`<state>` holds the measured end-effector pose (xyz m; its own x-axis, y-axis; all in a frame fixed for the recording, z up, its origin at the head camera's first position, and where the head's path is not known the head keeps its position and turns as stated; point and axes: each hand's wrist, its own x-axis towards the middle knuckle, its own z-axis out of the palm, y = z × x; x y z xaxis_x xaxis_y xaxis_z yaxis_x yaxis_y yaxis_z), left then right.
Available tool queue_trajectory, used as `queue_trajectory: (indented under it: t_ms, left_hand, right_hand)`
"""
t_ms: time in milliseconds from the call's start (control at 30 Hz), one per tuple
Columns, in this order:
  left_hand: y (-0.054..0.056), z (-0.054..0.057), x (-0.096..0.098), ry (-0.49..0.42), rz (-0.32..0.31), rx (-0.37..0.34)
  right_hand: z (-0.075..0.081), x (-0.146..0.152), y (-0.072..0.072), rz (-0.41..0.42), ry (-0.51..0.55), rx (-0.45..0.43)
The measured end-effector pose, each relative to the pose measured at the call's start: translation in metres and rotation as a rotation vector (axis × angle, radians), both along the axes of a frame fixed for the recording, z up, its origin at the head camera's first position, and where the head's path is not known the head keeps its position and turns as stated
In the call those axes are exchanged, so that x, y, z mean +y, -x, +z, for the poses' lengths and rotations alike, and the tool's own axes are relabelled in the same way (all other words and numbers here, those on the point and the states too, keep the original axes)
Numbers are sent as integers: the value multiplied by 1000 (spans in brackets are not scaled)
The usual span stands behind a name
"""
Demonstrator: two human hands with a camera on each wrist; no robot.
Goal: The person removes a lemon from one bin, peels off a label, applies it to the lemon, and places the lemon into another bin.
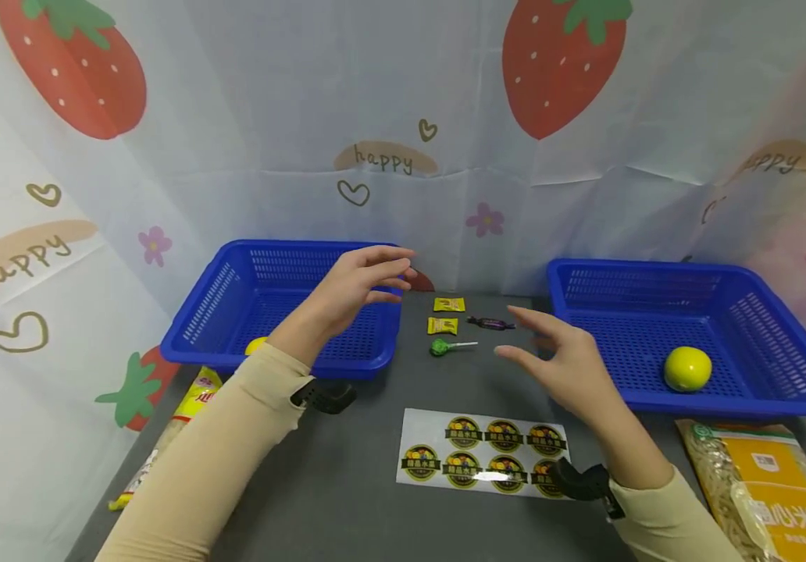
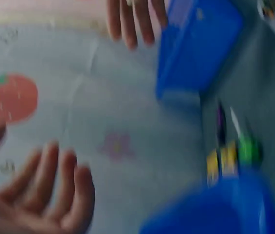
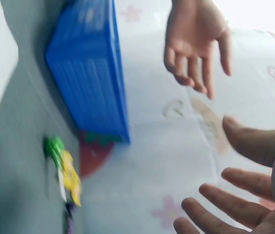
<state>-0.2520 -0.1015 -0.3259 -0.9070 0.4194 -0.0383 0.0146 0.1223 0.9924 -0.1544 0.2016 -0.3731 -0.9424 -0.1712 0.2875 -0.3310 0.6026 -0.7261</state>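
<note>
Clock positions refer to the center of the head view. Sticker sheet (image 1: pixel 483 449): flat at 5 o'clock, white, with round black-and-gold labels in two rows. Noodle pack (image 1: pixel 761 488): 4 o'clock, clear film, orange label. Yellow-ended packet (image 1: pixel 178 423): 8 o'clock, red lettering, partly covered. These items lie on the dark gray tabletop (image 1: pixel 347 499). Backdrop cloth (image 1: pixel 269 101): white, strawberry prints at 10 and 1 o'clock, "happy" lettering at 12.
</note>
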Motion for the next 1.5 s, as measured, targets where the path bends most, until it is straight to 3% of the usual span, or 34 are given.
queue_trajectory:
  t_ms: [67,167,267,367,467,567,667,867,1033,1233,1500]
  left_hand:
    - [9,0,-16,72,-72,57]
    - [24,3,-43,165,-132,115]
    - [45,8,-70,223,-162,100]
    - [69,11,-103,300,-228,6]
    - [86,10,-143,407,-301,-149]
    - [92,2,-180,520,-353,-289]
    - [93,-13,-204,609,-408,-390]
    - [94,-49,-216,645,-452,-513]
    - [95,-70,-218,625,-505,-506]
    - [92,-76,-220,664,-572,-496]
    - [95,-80,-210,799,-636,-460]
  right_hand:
    - [-6,-13,5,45,36,-34]
    - [-17,-35,13,109,136,-104]
    - [-29,-58,20,124,216,-167]
    - [-40,-81,28,118,266,-210]
    - [-50,-101,35,121,275,-243]
    - [-57,-117,39,142,275,-274]
    - [-63,-129,39,159,276,-300]
    - [-71,-136,40,173,309,-329]
    - [-74,-138,41,183,341,-317]
    - [-76,-142,40,173,326,-323]
    - [-76,-143,39,167,304,-322]
